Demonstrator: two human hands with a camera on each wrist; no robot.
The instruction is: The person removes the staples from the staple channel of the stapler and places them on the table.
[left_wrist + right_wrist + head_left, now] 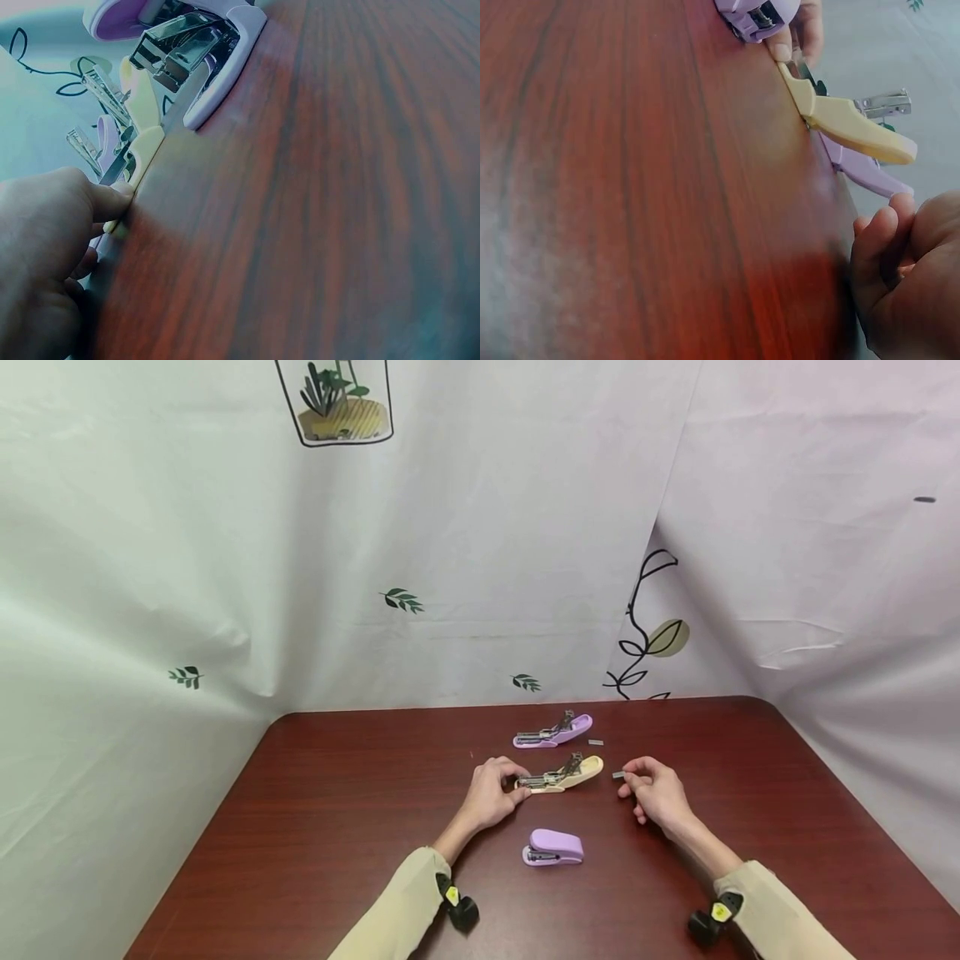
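Observation:
A cream-yellow stapler [581,772] lies spread open on the table, its metal magazine toward the left. My left hand [489,795] grips the magazine end between thumb and fingers; the left wrist view shows the thumb [112,201] against its edge. To the right of that stapler, my right hand [660,795] pinches a small grey strip of staples [618,774] by its end. In the right wrist view my right hand [919,277] has bent fingers, and the strip is hidden there. Behind the yellow one, a purple stapler [579,725] also lies opened out.
Nearer me, between my forearms, stands a second purple stapler [557,842] with its top partly raised. Another staple strip [596,742] lies right of the rear purple stapler. The dark red wooden table [300,827] ends at a patterned white curtain [480,527].

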